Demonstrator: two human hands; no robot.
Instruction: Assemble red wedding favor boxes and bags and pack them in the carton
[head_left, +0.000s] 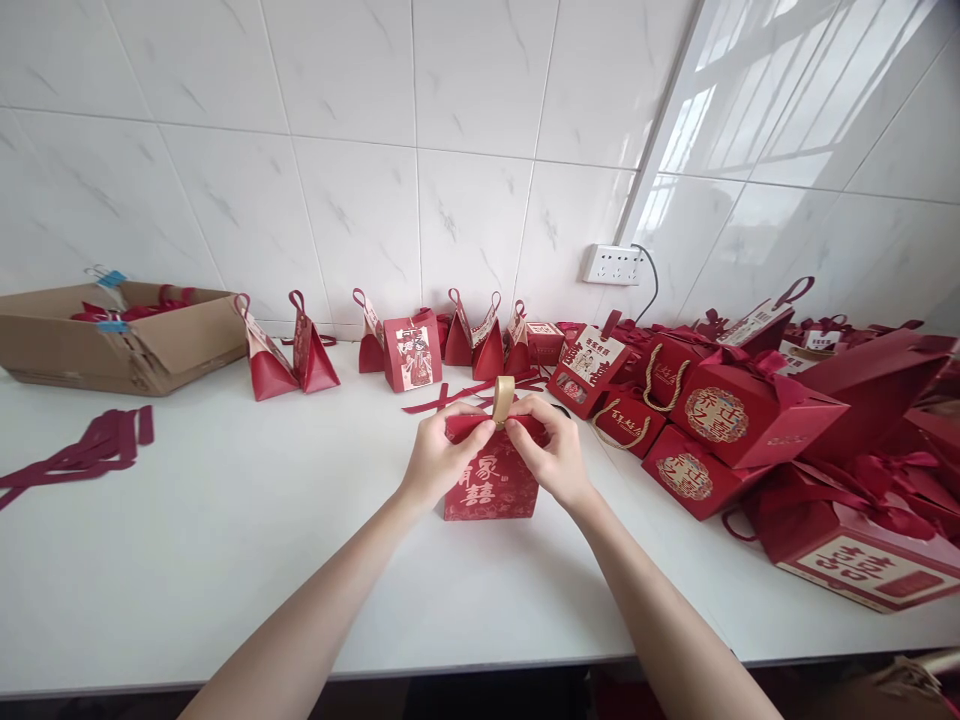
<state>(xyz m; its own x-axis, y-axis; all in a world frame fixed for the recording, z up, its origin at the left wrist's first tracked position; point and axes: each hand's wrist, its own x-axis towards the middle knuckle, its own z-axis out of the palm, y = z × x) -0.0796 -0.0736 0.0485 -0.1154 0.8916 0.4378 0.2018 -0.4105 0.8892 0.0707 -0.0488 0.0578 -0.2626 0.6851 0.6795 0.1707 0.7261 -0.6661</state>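
A red gift box (491, 490) with pale printed characters stands upright on the white table in front of me. From the middle of its top edge rises a loop of gold ribbon (503, 398). My left hand (448, 445) pinches the top edge just left of the loop, thumb on the near face. On the other side my right hand (551, 447) grips the same edge, its thumb close to the left one at the loop's base. The fingers behind the box are mostly hidden.
Several small red boxes with ribbon loops, such as this box (415, 352), line the tiled wall. Red gift boxes (757, 410) pile up at right. A cardboard box (180, 345) and loose dark red ribbons (94, 445) lie left. A power strip (611, 265) hangs on the wall.
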